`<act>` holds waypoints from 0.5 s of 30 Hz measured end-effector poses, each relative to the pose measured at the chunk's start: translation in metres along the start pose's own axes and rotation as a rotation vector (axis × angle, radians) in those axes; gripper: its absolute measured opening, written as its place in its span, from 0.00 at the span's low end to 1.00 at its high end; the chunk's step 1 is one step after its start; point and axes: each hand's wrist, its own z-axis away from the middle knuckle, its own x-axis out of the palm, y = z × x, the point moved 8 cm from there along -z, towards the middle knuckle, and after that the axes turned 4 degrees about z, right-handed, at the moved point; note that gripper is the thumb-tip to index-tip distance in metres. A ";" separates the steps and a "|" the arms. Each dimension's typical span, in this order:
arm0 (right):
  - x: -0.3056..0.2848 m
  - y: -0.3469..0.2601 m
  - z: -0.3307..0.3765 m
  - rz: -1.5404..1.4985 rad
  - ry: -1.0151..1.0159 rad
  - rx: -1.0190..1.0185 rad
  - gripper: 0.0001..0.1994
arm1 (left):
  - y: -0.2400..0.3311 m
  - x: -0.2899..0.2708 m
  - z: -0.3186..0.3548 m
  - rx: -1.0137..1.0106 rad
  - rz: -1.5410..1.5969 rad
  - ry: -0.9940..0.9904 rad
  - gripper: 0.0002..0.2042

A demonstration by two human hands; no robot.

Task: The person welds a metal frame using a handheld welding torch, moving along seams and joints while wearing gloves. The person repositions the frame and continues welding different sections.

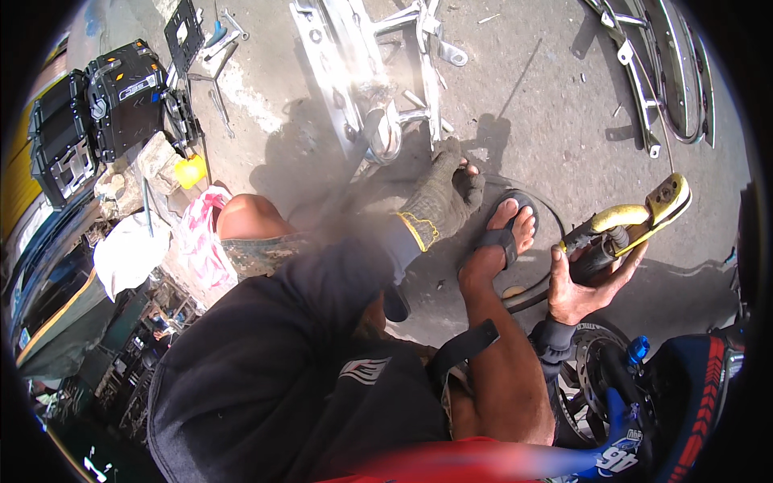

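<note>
My right hand [581,283] is bare with a dark wristband, and it grips a yellow brake caliper [640,217] with a black hose end, held above the concrete at the right. My left hand [444,197] wears a grey knit glove with open fingertips. It reaches down to the ground beside a chrome frame part [382,133], fingers curled; anything in them is hidden. My sandalled foot [503,237] rests between the two hands on a black ring [555,221]. A wheel with a brake disc [592,378] stands below my right hand.
Black tool cases [113,105] sit at the upper left, with wrenches [221,44] and a yellow container [190,171] nearby. Chrome rails [676,80] lie at the upper right. A white rag [129,251] and pink cloth [201,237] lie at left. A blue fork part [636,350] is lower right.
</note>
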 end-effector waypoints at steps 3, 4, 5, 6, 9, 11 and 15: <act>0.004 -0.006 -0.005 0.018 -0.013 -0.083 0.63 | 0.006 0.000 -0.004 -0.020 0.030 -0.098 0.14; 0.005 -0.004 -0.006 -0.026 -0.009 -0.061 0.64 | 0.010 -0.002 -0.004 -0.020 0.039 -0.111 0.14; 0.005 -0.005 -0.007 0.004 -0.010 -0.072 0.64 | 0.013 -0.006 -0.004 -0.026 0.040 -0.093 0.13; 0.007 -0.004 -0.006 -0.015 -0.016 -0.061 0.64 | 0.019 -0.007 -0.005 -0.026 0.037 -0.084 0.13; 0.008 -0.006 -0.003 -0.045 -0.024 -0.065 0.63 | 0.041 -0.010 0.000 0.069 -0.027 -0.055 0.10; 0.005 -0.010 0.000 -0.015 -0.022 -0.107 0.64 | 0.063 -0.005 0.006 0.157 -0.087 -0.119 0.09; -0.002 -0.012 0.008 0.014 -0.013 -0.117 0.63 | 0.116 -0.010 0.013 0.251 -0.182 -0.104 0.08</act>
